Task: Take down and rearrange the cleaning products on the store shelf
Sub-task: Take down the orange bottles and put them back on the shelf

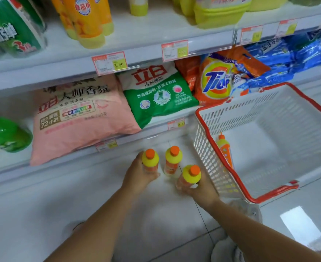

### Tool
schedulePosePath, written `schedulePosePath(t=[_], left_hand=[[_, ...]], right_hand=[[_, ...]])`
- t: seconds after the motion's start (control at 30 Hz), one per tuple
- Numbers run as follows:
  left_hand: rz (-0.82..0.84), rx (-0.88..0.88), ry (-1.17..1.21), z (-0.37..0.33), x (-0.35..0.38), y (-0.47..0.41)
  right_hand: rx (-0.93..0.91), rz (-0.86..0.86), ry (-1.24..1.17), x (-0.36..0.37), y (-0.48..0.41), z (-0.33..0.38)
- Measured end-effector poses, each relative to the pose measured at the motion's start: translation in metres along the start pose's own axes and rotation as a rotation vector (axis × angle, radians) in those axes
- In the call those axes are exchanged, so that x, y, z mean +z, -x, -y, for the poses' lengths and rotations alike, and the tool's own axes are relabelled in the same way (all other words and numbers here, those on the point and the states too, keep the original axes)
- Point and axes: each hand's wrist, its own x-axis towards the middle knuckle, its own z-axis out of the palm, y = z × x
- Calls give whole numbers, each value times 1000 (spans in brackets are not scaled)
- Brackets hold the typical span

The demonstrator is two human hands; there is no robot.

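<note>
- left grip (139, 175): fingers wrapped round a small plastic bottle with yellow shoulder and orange cap (150, 161). The bottle is upright and the fingertips show on its right side.
- right grip (201, 188): clasps a second bottle (191, 173) of the same yellow-and-orange kind, upright, held from its right and near side.
- Both held bottles are low over the white tiled floor (156, 214). Cannot tell whether either touches it.
- Between the two grips and slightly beyond them, a third bottle (173, 159) of the same kind stands upright on the floor with no hand on it.
- Just right of the right grip, a white slatted plastic basket with a red rim (207, 146) sits on the floor.
- Inside the basket, a fourth bottle (224, 148) of the same kind leans against the wall nearest the right grip.
- Beyond the left grip, a large pink detergent bag (76, 118) lies on the low shelf and overhangs its front edge.
- Beyond both grips, a green-and-white detergent bag (159, 91) lies touching the pink one.
- Beyond the right grip, an orange Tide bag (214, 80) lies next to the green-and-white bag. Blue bags (288, 55) lie further right.
- Far left of the left grip, a green bottle (6, 135) lies on the low shelf.
- On the shelf above are tall orange-yellow bottles (87, 21), with red-framed price tags (109, 62) on the shelf edge.
</note>
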Motion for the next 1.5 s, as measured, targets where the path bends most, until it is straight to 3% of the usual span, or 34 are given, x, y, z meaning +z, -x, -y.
schedulePosePath(t=[0.07, 0.23, 0.43, 0.63, 0.83, 1.1, 1.5], left_hand=[[-33, -59, 47, -4, 5, -7], [-98, -77, 51, -9, 4, -4], [-143, -11, 59, -29, -24, 20], [-211, 205, 140, -96, -77, 41], [-261, 431, 190, -188, -156, 55], [-393, 583, 215, -247, -224, 35], [-379, 577, 317, -256, -235, -37]], right_hand=[[-21, -24, 15, 3, -11, -18], [13, -131, -26, -11, 22, 51], [-77, -173, -49, -51, 48, 111], [-260, -314, -128, -90, 72, 209], [-568, -316, -128, -123, 78, 322], [-874, -347, -64, -142, 30, 450], [-853, -408, 95, -139, -82, 509]])
